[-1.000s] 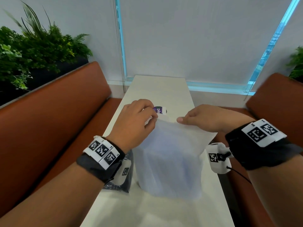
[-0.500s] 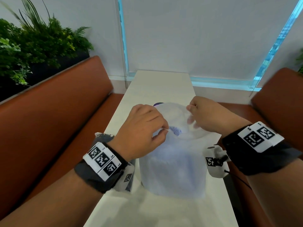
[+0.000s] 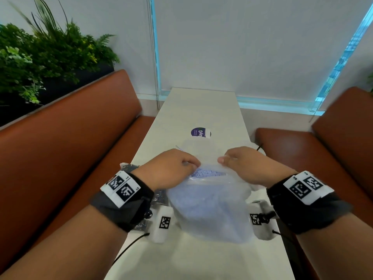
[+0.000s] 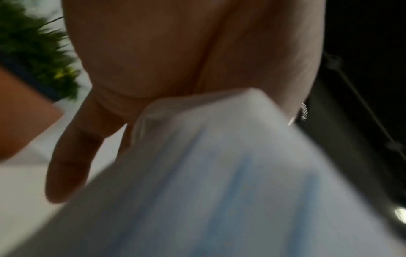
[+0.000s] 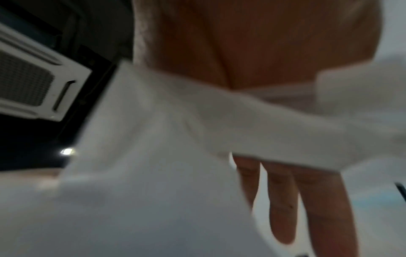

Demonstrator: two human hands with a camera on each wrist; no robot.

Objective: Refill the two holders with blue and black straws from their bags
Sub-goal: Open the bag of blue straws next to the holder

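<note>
A narrow white table [image 3: 201, 110] runs between two brown leather benches [image 3: 70, 138] toward a blinded window, with green plants [image 3: 40, 53] behind the left bench. Near the front edge stands a translucent bag of blue straws [image 3: 212, 209], its mouth pulled open so the pale blue straw ends [image 3: 207, 173] show at the top. A round purple sticker [image 3: 199, 132] lies on the table just beyond it. A darker bag [image 3: 159, 196], probably the black straws, sits mostly hidden behind the left wrist. The left hand [image 3: 169, 168] pinches the bag's near-left lip; the right hand [image 3: 244, 162] grips the right lip, both wrists raised over the table. The wrist views are blurred.
</note>
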